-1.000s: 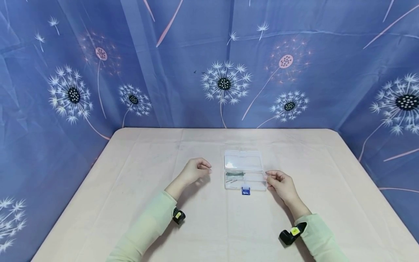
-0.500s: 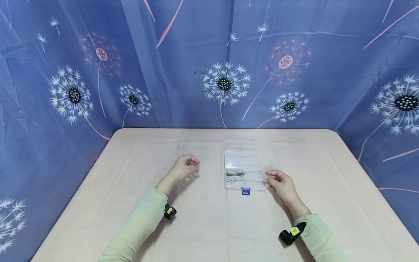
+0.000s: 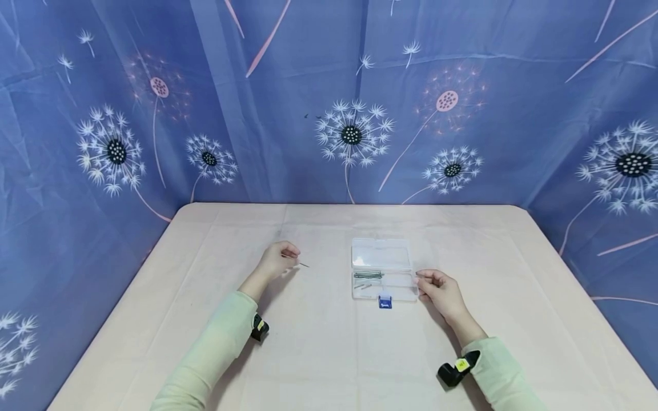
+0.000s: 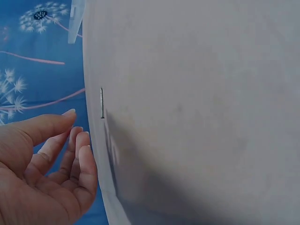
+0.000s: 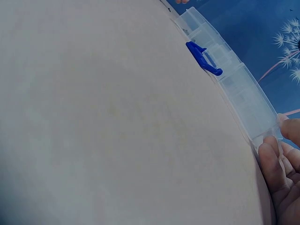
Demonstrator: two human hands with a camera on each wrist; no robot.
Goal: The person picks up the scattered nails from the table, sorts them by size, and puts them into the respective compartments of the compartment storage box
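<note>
A small silver nail (image 4: 101, 103) with a flat head lies on the table in the left wrist view, just beyond the fingertips. My left hand (image 3: 277, 261) is beside this nail, its fingers loosely bent with nothing seen between thumb and forefinger. To the right sits a clear plastic compartment box (image 3: 400, 292), lid raised at the back, blue latch (image 3: 385, 302) at the front. Dark green nail-like rods (image 3: 368, 275) fill its rear left compartment, and a few short silver ones lie in front of them. My right hand (image 3: 443, 294) pinches the box's right end between thumb and fingers.
A pale cloth covers the table (image 3: 329, 354). Blue dandelion-print curtains (image 3: 288, 114) hang behind and along both sides. Black wrist cameras sit at both green sleeves (image 3: 221, 342).
My left hand has drawn left, away from the box, and the nail now shows apart from its fingertips. My right hand stays on the box's right end.
</note>
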